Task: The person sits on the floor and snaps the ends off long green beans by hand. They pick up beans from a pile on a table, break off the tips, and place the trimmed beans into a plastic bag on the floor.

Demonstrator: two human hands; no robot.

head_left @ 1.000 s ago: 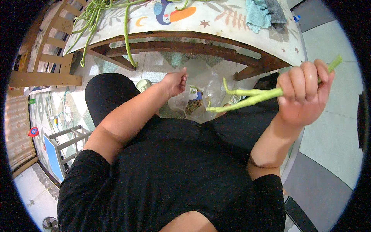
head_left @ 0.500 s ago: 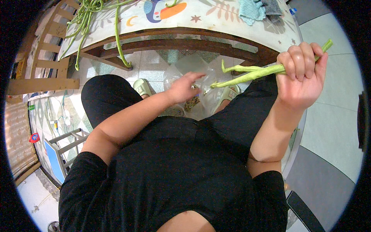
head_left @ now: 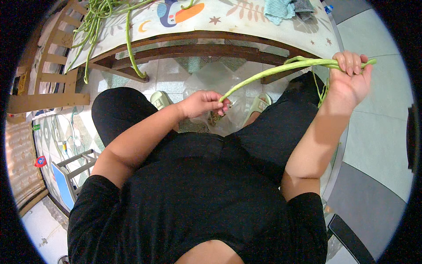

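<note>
Here's the person's left hand, fingertips pinching the tip of a long green bean over the plastic bag! The right hand curls around its other end, the bean arching between. Seemingly tip-work; next calls for a steady right hold, precise left fingertips.

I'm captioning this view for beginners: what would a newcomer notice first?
Probably the yardlong bean arching from the left hand at centre to the right hand at upper right. Next, the tangle of beans at upper left, some hanging off the tablecloth, and the colourful toucan print near top centre.
</note>
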